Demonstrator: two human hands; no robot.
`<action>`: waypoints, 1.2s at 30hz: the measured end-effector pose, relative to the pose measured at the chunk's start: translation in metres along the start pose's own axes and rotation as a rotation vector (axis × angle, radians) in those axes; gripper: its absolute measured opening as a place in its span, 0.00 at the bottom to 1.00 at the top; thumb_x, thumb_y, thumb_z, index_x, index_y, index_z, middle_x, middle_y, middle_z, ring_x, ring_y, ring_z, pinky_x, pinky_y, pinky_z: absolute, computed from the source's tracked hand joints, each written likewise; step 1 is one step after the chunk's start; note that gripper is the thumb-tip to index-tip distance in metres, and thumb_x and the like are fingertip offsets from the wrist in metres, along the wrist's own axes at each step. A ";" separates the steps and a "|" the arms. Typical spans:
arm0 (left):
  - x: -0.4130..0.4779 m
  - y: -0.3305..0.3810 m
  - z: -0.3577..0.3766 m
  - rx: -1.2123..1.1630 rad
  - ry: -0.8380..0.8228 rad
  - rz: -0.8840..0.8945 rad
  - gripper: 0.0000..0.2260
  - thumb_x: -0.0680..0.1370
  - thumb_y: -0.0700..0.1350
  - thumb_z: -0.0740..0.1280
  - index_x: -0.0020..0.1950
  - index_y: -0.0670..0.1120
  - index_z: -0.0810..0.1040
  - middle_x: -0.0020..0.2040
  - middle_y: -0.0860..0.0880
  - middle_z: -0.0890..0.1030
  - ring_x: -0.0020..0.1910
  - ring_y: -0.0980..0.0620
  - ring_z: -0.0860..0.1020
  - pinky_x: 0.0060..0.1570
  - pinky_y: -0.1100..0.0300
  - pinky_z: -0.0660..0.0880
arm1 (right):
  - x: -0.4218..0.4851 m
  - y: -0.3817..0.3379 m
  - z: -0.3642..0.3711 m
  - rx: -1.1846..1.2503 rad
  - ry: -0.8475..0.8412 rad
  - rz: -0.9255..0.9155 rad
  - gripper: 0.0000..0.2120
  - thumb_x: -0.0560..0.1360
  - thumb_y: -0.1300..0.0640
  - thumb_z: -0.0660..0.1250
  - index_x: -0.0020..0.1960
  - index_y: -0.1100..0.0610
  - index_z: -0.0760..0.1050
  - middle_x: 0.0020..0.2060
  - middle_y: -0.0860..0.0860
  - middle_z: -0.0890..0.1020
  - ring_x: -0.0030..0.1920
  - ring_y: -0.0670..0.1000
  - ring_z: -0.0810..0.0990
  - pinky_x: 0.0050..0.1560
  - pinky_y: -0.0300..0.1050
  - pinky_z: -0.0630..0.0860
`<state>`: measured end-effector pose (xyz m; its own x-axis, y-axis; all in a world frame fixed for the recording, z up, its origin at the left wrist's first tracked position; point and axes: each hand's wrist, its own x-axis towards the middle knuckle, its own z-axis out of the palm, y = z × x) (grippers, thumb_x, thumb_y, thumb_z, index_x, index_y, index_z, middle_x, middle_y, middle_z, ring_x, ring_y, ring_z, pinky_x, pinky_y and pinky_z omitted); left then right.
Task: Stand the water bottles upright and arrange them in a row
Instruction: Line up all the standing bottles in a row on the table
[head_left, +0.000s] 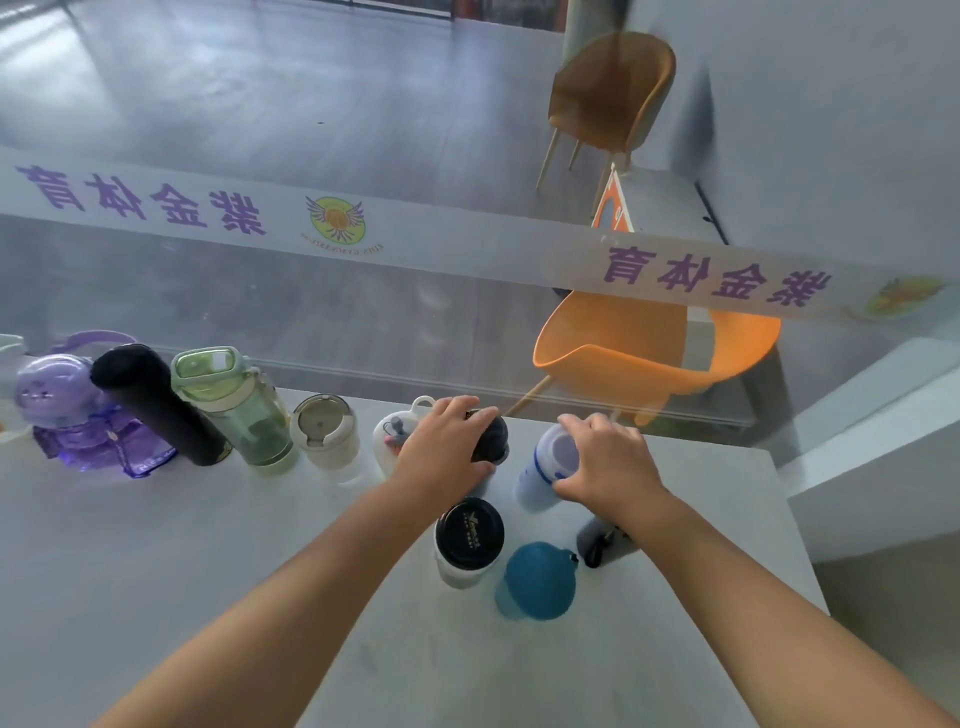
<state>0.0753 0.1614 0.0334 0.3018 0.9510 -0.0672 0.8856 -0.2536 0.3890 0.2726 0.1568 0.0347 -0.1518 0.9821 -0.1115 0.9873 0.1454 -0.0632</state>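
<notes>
Several bottles stand upright in a row along the far edge of the table (208, 545): a purple bottle (78, 421), a black flask (156, 405), a green bottle (234, 405), a clear tumbler (327, 431) and a small white bottle (392, 434). My left hand (447, 447) is shut on a dark-lidded bottle (493, 434) to the right of the white one. My right hand (605, 460) grips a white bottle with blue markings (548, 467). Nearer me stand a black-lidded cup (467, 540) and a teal-lidded bottle (540, 579). A grey bottle (595, 543) lies partly under my right forearm.
A glass wall with a white banner (467, 234) runs just behind the table. Behind the glass are an orange chair (649, 348) and a brown chair (613, 93). The table's right edge (800, 545) is close to my right arm.
</notes>
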 end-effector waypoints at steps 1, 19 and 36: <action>0.001 0.002 0.003 0.011 -0.008 -0.012 0.27 0.74 0.50 0.68 0.70 0.52 0.63 0.71 0.50 0.64 0.70 0.48 0.59 0.67 0.54 0.61 | 0.004 0.001 -0.001 0.005 0.004 -0.020 0.32 0.66 0.46 0.69 0.68 0.51 0.64 0.55 0.54 0.75 0.54 0.56 0.74 0.57 0.49 0.68; 0.001 0.011 0.018 0.005 0.065 -0.083 0.22 0.75 0.42 0.65 0.69 0.51 0.66 0.70 0.49 0.68 0.68 0.47 0.63 0.64 0.52 0.67 | 0.019 0.000 0.013 0.100 -0.077 -0.092 0.38 0.69 0.48 0.68 0.73 0.54 0.55 0.59 0.56 0.71 0.58 0.56 0.69 0.59 0.48 0.68; 0.003 0.022 0.018 0.091 0.092 -0.011 0.23 0.75 0.47 0.66 0.70 0.51 0.65 0.70 0.49 0.67 0.69 0.48 0.61 0.69 0.56 0.58 | -0.023 0.061 -0.005 0.286 -0.091 0.088 0.35 0.71 0.44 0.68 0.72 0.55 0.60 0.69 0.54 0.68 0.68 0.54 0.65 0.65 0.48 0.65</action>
<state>0.1017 0.1551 0.0252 0.2622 0.9649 0.0150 0.9183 -0.2542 0.3036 0.3366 0.1432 0.0389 -0.0823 0.9727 -0.2169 0.9458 0.0076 -0.3247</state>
